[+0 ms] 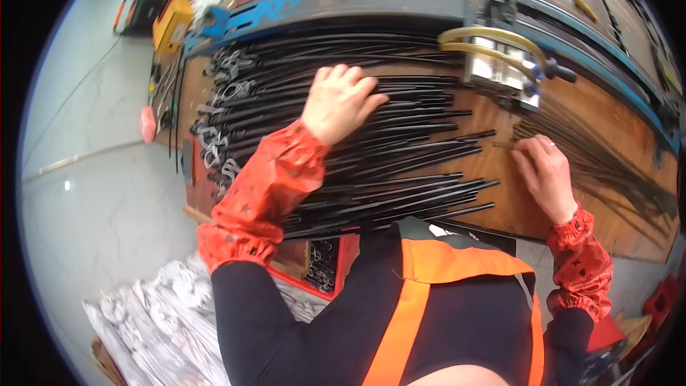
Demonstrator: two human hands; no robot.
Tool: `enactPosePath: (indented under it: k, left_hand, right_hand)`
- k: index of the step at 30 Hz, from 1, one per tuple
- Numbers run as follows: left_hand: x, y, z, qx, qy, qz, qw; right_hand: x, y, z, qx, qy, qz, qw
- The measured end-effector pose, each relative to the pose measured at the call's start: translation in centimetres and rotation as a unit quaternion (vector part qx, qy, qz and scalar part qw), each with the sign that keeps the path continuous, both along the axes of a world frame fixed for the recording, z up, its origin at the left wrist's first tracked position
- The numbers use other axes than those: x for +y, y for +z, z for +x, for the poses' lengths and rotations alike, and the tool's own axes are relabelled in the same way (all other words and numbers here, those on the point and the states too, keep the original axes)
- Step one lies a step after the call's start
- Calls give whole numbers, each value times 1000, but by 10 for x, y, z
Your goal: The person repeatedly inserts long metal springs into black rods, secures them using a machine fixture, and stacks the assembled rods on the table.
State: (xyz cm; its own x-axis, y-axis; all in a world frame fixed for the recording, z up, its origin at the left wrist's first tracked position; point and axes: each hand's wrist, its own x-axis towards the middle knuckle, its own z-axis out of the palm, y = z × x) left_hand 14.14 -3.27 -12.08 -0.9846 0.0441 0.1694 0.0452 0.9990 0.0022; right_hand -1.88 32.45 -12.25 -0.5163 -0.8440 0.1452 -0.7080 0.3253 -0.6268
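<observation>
The person's left hand [339,104] is over the black rods [400,121], its fingers bent and slightly parted with the thumb pointing toward the tabletop's right edge; its underside is hidden, so I cannot tell whether it grips any. The right hand [549,171], on the right half of the wooden tabletop [518,204], has thumb and forefinger drawn together and, through some blur, seems to pinch 1 of the thin brown rods [607,164], which fan toward the right edge. The black rods lie in rough bunches from the left edge to the middle, pale looped ties [213,139] at their left-edge ends. A metal clamp unit [496,71] with yellow hoses [489,31] stands over the tabletop between the 2 rod groups, near the blue-grey beam [343,1] along the far edge. Below the near edge sits a red crate [347,261]. 2 red sleeve covers [268,186] wrap the forearms.
</observation>
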Motion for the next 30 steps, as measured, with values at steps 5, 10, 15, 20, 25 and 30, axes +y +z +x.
enactPosePath:
  k: [5,10,15,20,25,30]
  left_hand:
    - [-4,-20,-2,64,-28,0,998]
    - [-10,-15,-6,82,-67,51,993]
    - [38,4,-19,-92,-49,136,985]
    - [94,44,-34,-106,-102,154,977]
    - [114,56,-46,-56,-120,157,979]
    - [126,60,-55,-34,-128,155,979]
  right_hand:
    - [5,1,-11,-85,16,10,996]
    - [-9,28,-8,-301,-126,109,939]
    - [-8,5,-24,-163,0,-2,987]
    - [-14,12,-26,-51,11,0,999]
    - [4,8,-15,-127,-95,-138,978]
    - [11,-6,-12,-25,-103,-160,981]
